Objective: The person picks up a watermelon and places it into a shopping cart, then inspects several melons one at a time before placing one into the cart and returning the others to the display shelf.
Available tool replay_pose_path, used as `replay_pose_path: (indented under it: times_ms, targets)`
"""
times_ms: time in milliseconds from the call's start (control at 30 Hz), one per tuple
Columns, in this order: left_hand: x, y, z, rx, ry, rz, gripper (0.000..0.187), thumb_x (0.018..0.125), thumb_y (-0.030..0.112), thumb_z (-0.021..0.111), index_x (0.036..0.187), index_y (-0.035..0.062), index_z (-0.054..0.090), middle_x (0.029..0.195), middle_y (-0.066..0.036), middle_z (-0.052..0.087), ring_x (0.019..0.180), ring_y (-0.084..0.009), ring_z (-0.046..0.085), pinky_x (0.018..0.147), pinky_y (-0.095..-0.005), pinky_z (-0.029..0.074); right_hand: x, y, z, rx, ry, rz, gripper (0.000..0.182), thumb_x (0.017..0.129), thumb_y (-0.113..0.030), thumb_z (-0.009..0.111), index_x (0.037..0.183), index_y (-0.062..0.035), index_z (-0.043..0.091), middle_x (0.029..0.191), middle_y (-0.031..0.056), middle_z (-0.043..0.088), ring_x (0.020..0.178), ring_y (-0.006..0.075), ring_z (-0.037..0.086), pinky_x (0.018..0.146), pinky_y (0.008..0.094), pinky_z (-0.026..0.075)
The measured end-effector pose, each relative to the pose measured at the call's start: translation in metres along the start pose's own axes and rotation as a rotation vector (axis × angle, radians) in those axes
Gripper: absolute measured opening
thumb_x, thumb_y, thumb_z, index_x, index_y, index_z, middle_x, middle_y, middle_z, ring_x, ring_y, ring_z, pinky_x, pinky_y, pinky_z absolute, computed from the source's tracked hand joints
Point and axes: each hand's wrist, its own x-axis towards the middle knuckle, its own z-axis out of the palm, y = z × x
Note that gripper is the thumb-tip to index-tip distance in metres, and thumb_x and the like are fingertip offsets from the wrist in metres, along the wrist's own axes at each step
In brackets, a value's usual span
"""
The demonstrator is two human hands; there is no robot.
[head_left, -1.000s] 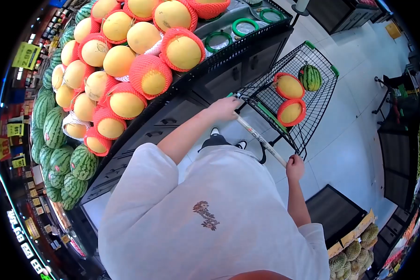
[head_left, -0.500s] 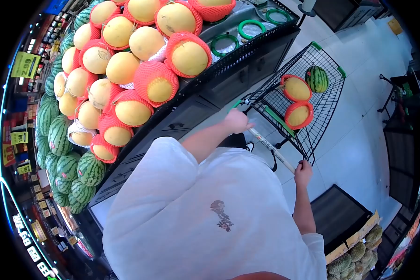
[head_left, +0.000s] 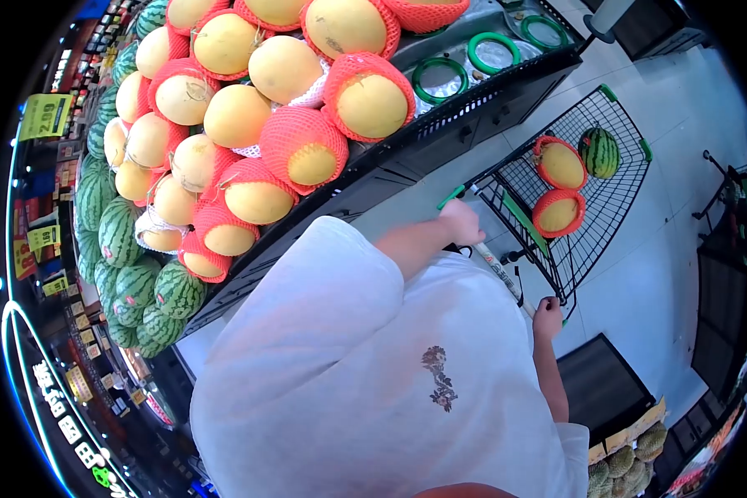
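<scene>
My left hand (head_left: pixel 461 222) is closed around the left end of the handle (head_left: pixel 503 272) of a shopping cart (head_left: pixel 596 241). My right hand (head_left: pixel 548 317) grips the same bar near its other end, fingers curled. Inside the black wire basket lie two yellow melons, one (head_left: pixel 562 163) above the other (head_left: pixel 559 213) in the view, each in a red foam net. Beside them at the far side rests a striped green watermelon (head_left: pixel 599 153). A green strip (head_left: pixel 526 222) runs across the cart's near side.
Left of the cart stands a black fruit stand (head_left: pixel 473 124) piled with netted yellow melons (head_left: pixel 311 164) and watermelons (head_left: pixel 180 290). Green rings (head_left: pixel 440 80) sit on its top. Durians (head_left: pixel 622 461) and a dark panel (head_left: pixel 603 386) are at lower right; tiled floor (head_left: pixel 639 274) lies beyond the cart.
The stand, cart and my left hand have shifted right in the view, and my right hand slightly. Both hands keep their hold on the handle. The fruit in the cart stays in place.
</scene>
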Motion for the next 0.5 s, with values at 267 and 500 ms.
replay_pose_path:
  times_ms: [267,500]
  targets:
    - [0.023,-0.001,-0.013,-0.025,0.014,0.083,0.057,0.091,0.051,0.044,0.090,0.0066,0.079,0.091,-0.015,0.075,0.089,-0.0344,0.073,0.076,-0.0464,0.057,0.014,-0.013,-0.015,-0.046,-0.043,0.051,0.029,0.096,-0.034,0.051,0.097,-0.0117,0.071,0.091,0.0175,0.072,0.090,0.0415,0.068,0.075,0.0519,0.053]
    - [0.089,0.035,-0.049,0.068,-0.092,0.026,0.059,0.093,0.052,0.039,0.100,0.0090,0.079,0.104,-0.014,0.076,0.097,-0.0346,0.072,0.084,-0.0463,0.056,0.091,0.000,-0.045,-0.053,-0.092,0.076,0.033,0.093,-0.037,0.051,0.102,-0.0141,0.072,0.102,0.0152,0.073,0.095,0.0382,0.069,0.082,0.0491,0.055]
